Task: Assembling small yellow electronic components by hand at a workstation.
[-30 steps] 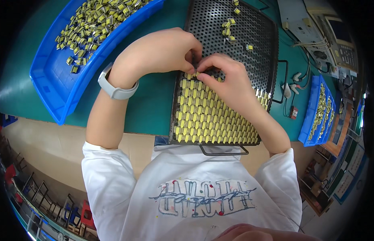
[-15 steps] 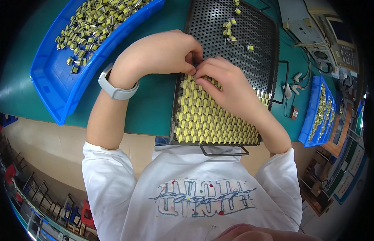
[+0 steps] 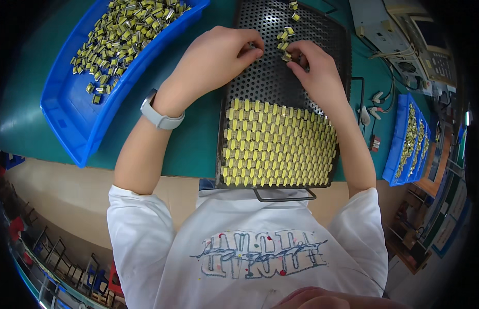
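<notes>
A black perforated metal tray [image 3: 265, 26] lies in front of me. Its near half holds tight rows of small yellow-taped components [image 3: 275, 144], which look like little transformers, standing on end. My left hand [image 3: 221, 54] is over the tray's left edge, beyond the rows. Its thumb and forefinger are closed, and whether a part is between them is hidden. To its right, my right hand [image 3: 319, 69] reaches over the bare holes, thumb and forefinger closed on a yellow-taped component [image 3: 286, 56]. More loose components [image 3: 285, 34] lie just beyond those fingertips.
A blue bin [image 3: 69, 123] heaped with loose components stands at the left on the green table [image 3: 188, 147]. Clip leads [image 3: 374, 110] lie right of the tray, beside a smaller blue divided bin [image 3: 399, 139]. An instrument with a screen [image 3: 430, 38] sits far right.
Both hands have moved away from the rows' far edge, farther up the tray and apart. My right hand has reached the loose components; a single loose one at the right is now out of sight.
</notes>
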A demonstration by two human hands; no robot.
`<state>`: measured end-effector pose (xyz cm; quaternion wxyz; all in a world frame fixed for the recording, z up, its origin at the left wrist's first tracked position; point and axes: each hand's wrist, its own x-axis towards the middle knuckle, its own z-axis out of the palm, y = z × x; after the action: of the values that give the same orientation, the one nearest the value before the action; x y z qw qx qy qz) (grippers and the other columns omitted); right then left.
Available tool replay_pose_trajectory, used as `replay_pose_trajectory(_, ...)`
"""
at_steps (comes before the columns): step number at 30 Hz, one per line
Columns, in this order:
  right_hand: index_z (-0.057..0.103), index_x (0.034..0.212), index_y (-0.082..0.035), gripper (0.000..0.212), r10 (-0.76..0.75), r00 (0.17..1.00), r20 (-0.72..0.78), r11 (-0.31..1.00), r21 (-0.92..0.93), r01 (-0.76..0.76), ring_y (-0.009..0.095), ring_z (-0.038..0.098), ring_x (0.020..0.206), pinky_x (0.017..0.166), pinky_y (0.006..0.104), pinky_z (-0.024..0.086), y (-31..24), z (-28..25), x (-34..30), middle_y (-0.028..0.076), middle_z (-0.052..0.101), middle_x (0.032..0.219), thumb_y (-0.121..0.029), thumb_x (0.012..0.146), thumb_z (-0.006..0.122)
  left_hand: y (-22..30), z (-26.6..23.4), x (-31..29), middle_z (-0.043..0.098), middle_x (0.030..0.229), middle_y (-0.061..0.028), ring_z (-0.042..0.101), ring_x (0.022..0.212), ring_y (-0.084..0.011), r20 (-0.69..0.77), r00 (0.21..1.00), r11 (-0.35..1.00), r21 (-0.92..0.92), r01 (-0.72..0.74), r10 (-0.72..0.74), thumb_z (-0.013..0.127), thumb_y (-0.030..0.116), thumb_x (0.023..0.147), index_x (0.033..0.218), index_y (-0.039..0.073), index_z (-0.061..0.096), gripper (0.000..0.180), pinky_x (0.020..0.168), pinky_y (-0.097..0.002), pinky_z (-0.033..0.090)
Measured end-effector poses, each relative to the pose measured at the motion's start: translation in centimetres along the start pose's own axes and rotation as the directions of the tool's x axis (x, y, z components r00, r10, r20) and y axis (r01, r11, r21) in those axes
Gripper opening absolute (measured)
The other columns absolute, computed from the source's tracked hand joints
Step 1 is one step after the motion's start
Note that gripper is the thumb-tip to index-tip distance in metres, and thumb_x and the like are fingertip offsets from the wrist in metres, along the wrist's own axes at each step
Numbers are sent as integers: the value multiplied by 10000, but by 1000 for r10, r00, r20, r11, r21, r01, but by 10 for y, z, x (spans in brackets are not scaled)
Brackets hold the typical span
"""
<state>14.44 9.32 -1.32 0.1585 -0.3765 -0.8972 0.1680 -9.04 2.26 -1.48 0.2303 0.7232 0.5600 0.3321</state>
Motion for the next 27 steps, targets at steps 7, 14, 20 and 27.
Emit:
replay_pose_trajectory(7, 672, 1145, -19, 239, 243, 935, 259, 845, 417, -335, 91, 599, 722, 684, 251, 490, -2, -4, 8, 20, 663, 846, -99, 925, 723, -6, 13, 2, 702, 968, -106, 674, 774, -206, -42, 991, 975, -177, -133, 127, 763, 64, 859, 1123, 41, 699, 272, 713, -310, 547)
replay_pose_trajectory(14, 678, 1119, 9, 287, 183, 802, 569, 554, 614, -562, 68, 611, 737, 671, 214, 475, -16, -22, 22, 16, 672, 850, -254, 1014, 630, -2, 6, 4, 667, 991, -73, 678, 820, -173, -18, 991, 910, -393, -131, 135, 812, 45, 803, 1132, 48, 692, 350, 714, -297, 549)
replay_pose_trajectory(20, 670, 1111, 10, 224, 130, 896, 424, 540, 728, -422, 92, 617, 753, 695, 231, 485, -9, -28, 9, 30, 679, 883, -188, 1013, 631, 3, 5, 8, 668, 1001, -101, 676, 813, -224, -29, 993, 880, -461, -117, 117, 775, 71, 813, 1067, 32, 695, 269, 740, -339, 561)
replay_pose_trajectory(27, 649, 1232, -47, 366, 230, 969, 86, 941, 236, -244, 168, 646, 946, 790, 289, 523, 13, -39, -17, 58, 623, 1059, -14, 876, 727, 2, 5, 8, 671, 1041, -69, 660, 963, -205, -4, 1000, 965, -260, -19, 19, 785, 65, 805, 1084, 36, 675, 301, 865, -326, 543)
